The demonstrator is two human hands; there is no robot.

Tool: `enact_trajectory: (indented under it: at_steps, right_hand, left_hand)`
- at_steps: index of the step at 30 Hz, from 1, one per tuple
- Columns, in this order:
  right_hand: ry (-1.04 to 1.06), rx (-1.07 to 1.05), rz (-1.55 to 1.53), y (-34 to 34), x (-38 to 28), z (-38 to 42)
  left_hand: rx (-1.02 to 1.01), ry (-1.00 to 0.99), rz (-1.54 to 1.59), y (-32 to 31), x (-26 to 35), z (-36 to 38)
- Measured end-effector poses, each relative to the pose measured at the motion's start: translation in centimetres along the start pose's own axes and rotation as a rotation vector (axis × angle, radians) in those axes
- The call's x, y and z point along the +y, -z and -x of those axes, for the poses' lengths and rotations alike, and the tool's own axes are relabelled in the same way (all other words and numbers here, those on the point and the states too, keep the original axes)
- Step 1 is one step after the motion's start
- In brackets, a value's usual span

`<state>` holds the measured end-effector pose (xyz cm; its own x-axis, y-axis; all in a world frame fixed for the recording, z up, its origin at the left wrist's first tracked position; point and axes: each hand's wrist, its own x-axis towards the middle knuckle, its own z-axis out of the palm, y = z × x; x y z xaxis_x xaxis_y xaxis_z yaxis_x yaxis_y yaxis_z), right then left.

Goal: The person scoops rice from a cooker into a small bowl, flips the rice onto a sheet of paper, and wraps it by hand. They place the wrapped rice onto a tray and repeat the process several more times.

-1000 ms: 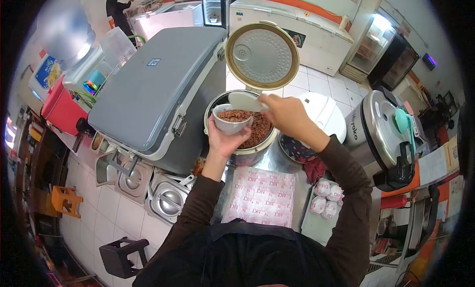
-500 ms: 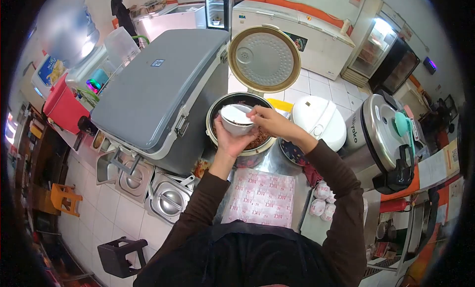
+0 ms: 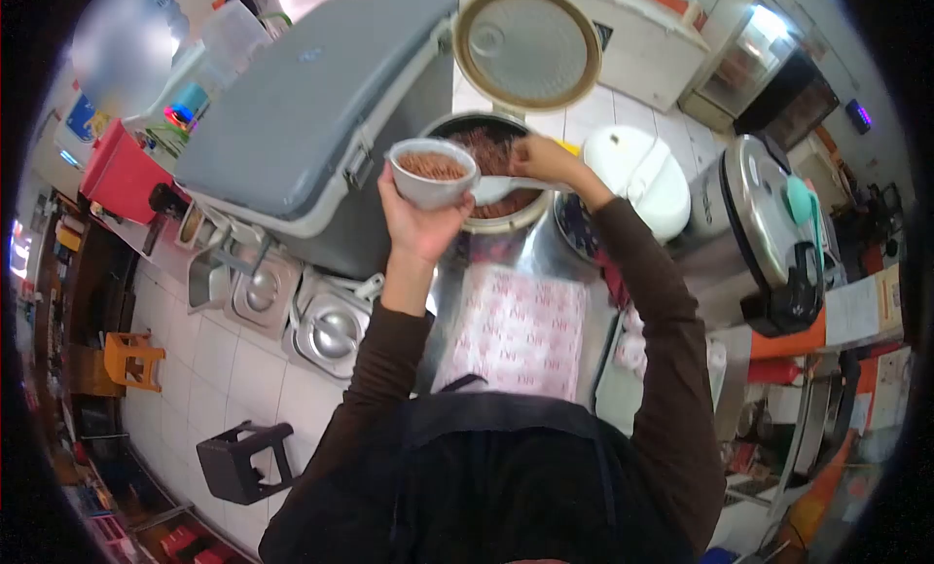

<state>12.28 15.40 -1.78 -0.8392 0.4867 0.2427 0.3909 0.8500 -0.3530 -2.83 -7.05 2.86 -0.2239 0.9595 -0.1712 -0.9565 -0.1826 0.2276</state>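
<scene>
My left hand [image 3: 426,221] is closed around a white bowl [image 3: 438,191], tilted toward me and filled with reddish-brown rice [image 3: 432,166]. Over the open rice pot [image 3: 506,221], my right hand [image 3: 545,161] has its fingers bent together. A white rice paddle [image 3: 498,188] lies beside the bowl, its handle running under my right hand and wrist; the grip itself is partly hidden. More brown rice [image 3: 482,145] shows inside the pot, whose round lid [image 3: 528,48] stands raised behind it.
A big grey cooler box [image 3: 311,107] stands left of the pot. To the right are a white-lidded cooker [image 3: 637,180] and a steel cooker [image 3: 725,233]. Printed wrapping paper [image 3: 516,330] lies in front, beside a tray [image 3: 623,399] of wrapped bundles. Lidded steel pans [image 3: 331,335] sit at lower left.
The bowl has moved left and up with my left hand, now showing rice inside. My right hand and the paddle have moved off the bowl toward the right. The camera view has shifted.
</scene>
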Motion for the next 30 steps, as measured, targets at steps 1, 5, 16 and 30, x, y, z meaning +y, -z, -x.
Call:
enact_trajectory:
  at_steps: [1, 5, 16, 30]
  right_hand:
    - [0.019, 0.066, 0.299, -1.3, -0.2, -0.1]
    - [-0.194, 0.126, 0.196, 0.4, -5.0, 0.7]
    - [-0.203, 0.556, -0.036, 3.9, -6.0, 10.5]
    - [-0.556, 0.311, -0.400, -19.9, -14.7, 31.5]
  left_hand:
    - [0.003, -0.009, -0.017, 0.0, -0.2, 0.8]
    - [0.019, -0.028, -0.086, 0.2, -1.0, 4.0]
    - [0.028, 0.040, -0.054, 2.2, -3.4, 10.5]
    - [0.168, 0.313, 0.258, 20.7, -8.9, 14.6]
